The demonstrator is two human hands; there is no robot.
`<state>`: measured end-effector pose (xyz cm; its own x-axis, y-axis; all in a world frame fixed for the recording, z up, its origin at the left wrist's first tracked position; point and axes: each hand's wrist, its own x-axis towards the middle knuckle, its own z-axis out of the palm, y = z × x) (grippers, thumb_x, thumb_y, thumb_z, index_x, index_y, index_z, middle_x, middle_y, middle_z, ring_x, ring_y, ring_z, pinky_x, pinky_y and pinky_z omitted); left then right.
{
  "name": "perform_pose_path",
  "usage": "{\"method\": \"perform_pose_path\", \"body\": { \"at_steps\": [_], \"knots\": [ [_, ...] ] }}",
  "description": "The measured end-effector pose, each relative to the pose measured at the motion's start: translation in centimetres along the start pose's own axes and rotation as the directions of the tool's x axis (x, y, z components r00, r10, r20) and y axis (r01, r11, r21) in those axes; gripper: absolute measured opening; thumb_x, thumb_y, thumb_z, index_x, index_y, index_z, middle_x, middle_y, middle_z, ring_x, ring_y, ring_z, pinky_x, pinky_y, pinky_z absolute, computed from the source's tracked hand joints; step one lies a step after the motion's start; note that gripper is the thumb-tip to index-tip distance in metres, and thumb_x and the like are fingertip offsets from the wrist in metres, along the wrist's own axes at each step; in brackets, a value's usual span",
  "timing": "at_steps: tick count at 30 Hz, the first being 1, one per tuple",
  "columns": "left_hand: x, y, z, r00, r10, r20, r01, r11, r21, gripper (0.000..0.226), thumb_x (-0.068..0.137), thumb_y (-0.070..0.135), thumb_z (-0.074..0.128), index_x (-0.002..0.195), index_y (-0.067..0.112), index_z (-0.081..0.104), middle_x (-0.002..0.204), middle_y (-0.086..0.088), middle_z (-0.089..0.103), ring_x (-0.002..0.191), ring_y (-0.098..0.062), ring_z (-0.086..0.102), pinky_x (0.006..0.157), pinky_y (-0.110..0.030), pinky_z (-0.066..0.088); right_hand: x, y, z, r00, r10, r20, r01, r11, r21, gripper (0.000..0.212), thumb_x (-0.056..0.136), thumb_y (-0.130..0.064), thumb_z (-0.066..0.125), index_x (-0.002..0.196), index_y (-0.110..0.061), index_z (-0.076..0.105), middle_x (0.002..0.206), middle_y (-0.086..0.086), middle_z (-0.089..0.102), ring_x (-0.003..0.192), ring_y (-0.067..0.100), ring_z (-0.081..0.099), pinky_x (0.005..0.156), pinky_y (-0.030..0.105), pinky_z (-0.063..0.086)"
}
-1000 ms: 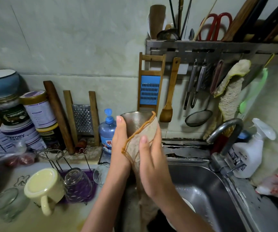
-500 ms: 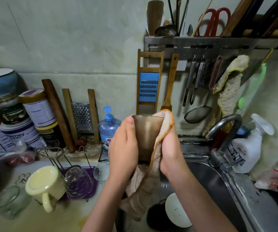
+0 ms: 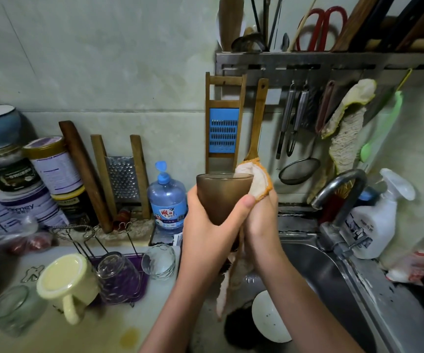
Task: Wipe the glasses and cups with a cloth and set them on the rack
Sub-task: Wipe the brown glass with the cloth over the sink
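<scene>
Left hand [image 3: 206, 225]: fingers and thumb are curled round the brown translucent tapered tumbler [image 3: 221, 194], which is held upright, mouth up, over the counter's right edge. Right hand [image 3: 262, 220]: the beige cloth with orange hem [image 3: 258, 179] is gripped and pressed against the tumbler's right side. One end is bunched just above the rim; the rest hangs down between the wrists.

Counter, left to right:
- A clear glass cup [image 3: 12, 309] is noted near the front left corner; its orientation cannot be told.
- A pale yellow ceramic mug [image 3: 65, 278] is propped mouth-down and tilted on the wire rack [image 3: 78, 230], handle towards the front edge.
- An inverted clear ribbed glass [image 3: 118, 276] is seated on the rack over the purple plastic tray [image 3: 143, 284].
- A second clear round glass [image 3: 158, 261] is seen at the tray's right edge.
- A blue detergent bottle [image 3: 167, 202] is stood at the back edge.

A white bowl [image 3: 269, 317] is seen in the stainless-steel sink [image 3: 333, 276].
</scene>
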<state>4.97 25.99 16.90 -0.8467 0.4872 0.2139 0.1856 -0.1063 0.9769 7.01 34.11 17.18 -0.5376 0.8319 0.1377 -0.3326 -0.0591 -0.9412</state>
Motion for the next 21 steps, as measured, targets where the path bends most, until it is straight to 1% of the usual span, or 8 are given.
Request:
{"method": "perform_pose_path", "body": {
  "at_steps": [4, 9, 11, 13, 15, 17, 19, 21],
  "knots": [
    [0.6, -0.5, -0.3, 0.981, -0.153, 0.121, 0.178, 0.954, -0.243, 0.070, 0.056, 0.055, 0.077, 0.114, 0.018, 0.064, 0.108, -0.006, 0.073, 0.101, -0.020, 0.070, 0.085, -0.038, 0.058, 1.1, -0.2, -0.3, 0.986, 0.164, 0.022, -0.166, 0.981, 0.101, 0.017, 0.084, -0.036, 0.056, 0.084, -0.022, 0.065, 0.075, 0.003, 0.064, 0.075, 0.027, 0.062, 0.076, 0.041, 0.056],
    [0.6, -0.9, -0.4, 0.960, -0.203, 0.195, 0.263, 0.893, -0.366, 0.074, 0.059, 0.058, 0.070, 0.117, 0.012, 0.066, 0.108, -0.010, 0.074, 0.103, -0.024, 0.070, 0.091, -0.038, 0.054, 0.1, -1.4, -0.3, 0.892, 0.302, 0.337, -0.366, 0.919, 0.144, 0.045, 0.098, -0.038, 0.043, 0.068, -0.016, 0.068, 0.063, 0.003, 0.065, 0.057, 0.018, 0.064, 0.057, 0.025, 0.053],
    [0.9, -0.7, -0.4, 0.967, -0.185, 0.177, 0.240, 0.897, -0.372, 0.070, 0.068, 0.057, 0.073, 0.119, 0.010, 0.067, 0.108, -0.010, 0.074, 0.103, -0.022, 0.070, 0.090, -0.035, 0.055, -0.6, -0.5, -0.2, 0.945, 0.189, 0.269, -0.212, 0.976, 0.058, 0.043, 0.098, -0.048, 0.041, 0.103, -0.015, 0.068, 0.097, 0.005, 0.071, 0.089, 0.015, 0.068, 0.083, 0.032, 0.056],
    [1.1, -0.8, -0.7, 0.974, -0.158, 0.164, 0.206, 0.920, -0.335, 0.054, 0.079, 0.055, 0.068, 0.114, 0.014, 0.068, 0.103, 0.000, 0.076, 0.099, -0.012, 0.070, 0.085, -0.025, 0.055, -2.1, 0.6, 0.0, 0.965, -0.038, 0.259, 0.083, 0.983, -0.166, 0.061, 0.093, -0.058, 0.033, 0.143, -0.024, 0.041, 0.143, 0.000, 0.050, 0.131, 0.006, 0.046, 0.112, 0.032, 0.034],
    [0.9, -1.0, -0.9, 0.975, -0.166, 0.148, 0.203, 0.934, -0.293, 0.022, 0.089, 0.042, 0.062, 0.106, 0.030, 0.063, 0.091, 0.030, 0.071, 0.093, 0.012, 0.065, 0.083, -0.012, 0.051, -4.2, 1.2, 0.2, 0.925, -0.219, 0.311, 0.340, 0.844, -0.416, 0.064, 0.096, -0.048, 0.026, 0.154, -0.027, 0.009, 0.161, -0.008, 0.012, 0.141, -0.011, 0.011, 0.116, 0.015, 0.012],
    [1.0, -1.3, -1.5, 0.977, -0.162, 0.142, 0.199, 0.929, -0.312, 0.019, 0.086, 0.037, 0.064, 0.104, 0.035, 0.058, 0.085, 0.043, 0.065, 0.090, 0.020, 0.060, 0.086, -0.011, 0.048, -5.3, 1.4, 0.1, 0.878, -0.329, 0.347, 0.468, 0.737, -0.487, 0.061, 0.099, -0.035, 0.026, 0.151, -0.025, -0.003, 0.161, -0.012, -0.004, 0.141, -0.014, -0.004, 0.113, 0.008, 0.003],
    [1.5, -0.9, -1.8, 0.967, -0.177, 0.184, 0.237, 0.892, -0.384, 0.025, 0.083, 0.036, 0.071, 0.104, 0.024, 0.066, 0.092, 0.019, 0.075, 0.091, 0.005, 0.068, 0.082, -0.017, 0.052, -4.5, 0.9, 0.1, 0.849, -0.374, 0.374, 0.508, 0.771, -0.384, 0.060, 0.100, -0.031, 0.029, 0.153, -0.020, 0.003, 0.162, -0.009, 0.004, 0.145, -0.006, 0.002, 0.117, 0.014, 0.006],
    [2.1, -0.2, -1.6, 0.963, -0.163, 0.213, 0.237, 0.890, -0.391, 0.042, 0.082, 0.042, 0.066, 0.111, 0.012, 0.069, 0.107, -0.004, 0.074, 0.102, -0.014, 0.069, 0.089, -0.029, 0.054, -2.3, 0.1, 0.4, 0.886, -0.284, 0.366, 0.373, 0.905, -0.202, 0.054, 0.097, -0.037, 0.033, 0.149, -0.021, 0.029, 0.152, -0.003, 0.037, 0.139, 0.003, 0.032, 0.116, 0.025, 0.024]
  ]
}}
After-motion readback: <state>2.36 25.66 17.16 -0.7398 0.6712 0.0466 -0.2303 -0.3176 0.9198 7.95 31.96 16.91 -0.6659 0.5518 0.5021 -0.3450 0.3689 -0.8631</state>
